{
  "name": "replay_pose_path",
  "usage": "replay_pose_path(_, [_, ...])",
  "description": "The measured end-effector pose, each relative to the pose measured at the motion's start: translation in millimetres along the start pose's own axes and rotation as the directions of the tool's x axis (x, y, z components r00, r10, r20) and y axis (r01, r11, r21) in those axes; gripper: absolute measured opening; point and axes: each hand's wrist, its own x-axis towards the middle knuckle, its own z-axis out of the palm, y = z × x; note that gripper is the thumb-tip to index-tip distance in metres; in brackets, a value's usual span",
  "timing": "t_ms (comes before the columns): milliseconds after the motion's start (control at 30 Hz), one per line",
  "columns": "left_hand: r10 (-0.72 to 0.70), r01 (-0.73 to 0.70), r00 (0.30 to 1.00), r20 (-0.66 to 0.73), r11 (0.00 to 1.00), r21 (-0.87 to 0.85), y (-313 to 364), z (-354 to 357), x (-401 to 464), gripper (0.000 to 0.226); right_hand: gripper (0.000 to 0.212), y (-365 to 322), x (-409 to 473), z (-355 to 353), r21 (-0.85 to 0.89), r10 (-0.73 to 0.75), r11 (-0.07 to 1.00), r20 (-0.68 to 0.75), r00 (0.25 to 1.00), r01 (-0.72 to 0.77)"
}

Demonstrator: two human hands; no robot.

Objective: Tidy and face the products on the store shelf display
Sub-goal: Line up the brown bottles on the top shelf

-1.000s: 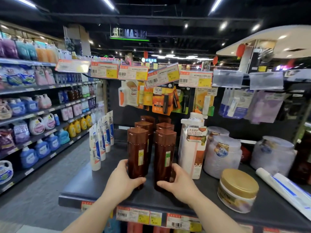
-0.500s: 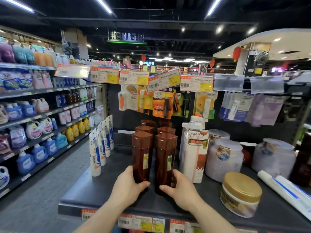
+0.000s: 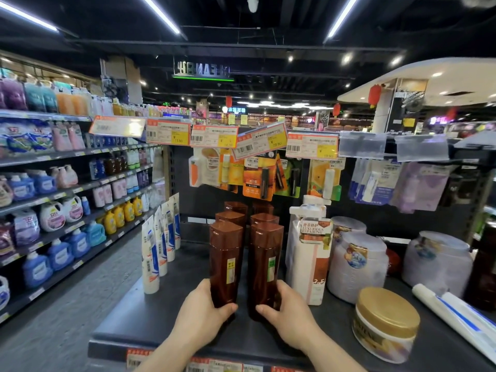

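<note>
Your left hand grips the left brown bottle, your right hand the right bottle, both low, probably to square the two rows.

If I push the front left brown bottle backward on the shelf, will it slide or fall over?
The front left brown bottle is tall and narrow, so a high push probably tips it. The left hand grips it near the base, which likely makes it slide. Its glossy plastic looks stiff, perhaps slippery.

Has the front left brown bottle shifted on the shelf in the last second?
Cannot tell. The left hand grips the front left brown bottle, which stands level with the right one beside the white pump bottle in every frame; only the camera clearly moved.
</note>
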Motion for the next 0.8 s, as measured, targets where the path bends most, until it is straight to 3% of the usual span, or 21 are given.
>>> replay_pose_path(233, [0.015,-0.015,1.0,-0.026,1.0,0.006,0.2,-0.3,-3.7,0.055,0.043,-3.4,-4.4,-2.7,-0.004,-0.012,1.0,-0.018,1.0,0.012])
replay_pose_path(400, [0.014,-0.014,1.0,-0.004,1.0,-0.005,-0.3,-1.9,-2.5,0.056,0.054,-5.5,-4.4,-4.1,0.013,0.009,1.0,0.002,1.0,-0.009])
replay_pose_path(800, [0.009,-0.008,0.999,0.039,1.0,-0.009,-0.4,-4.4,-5.6,0.062,0.057,-8.3,-6.0,-4.3,0.039,0.014,0.999,0.014,1.0,-0.015])
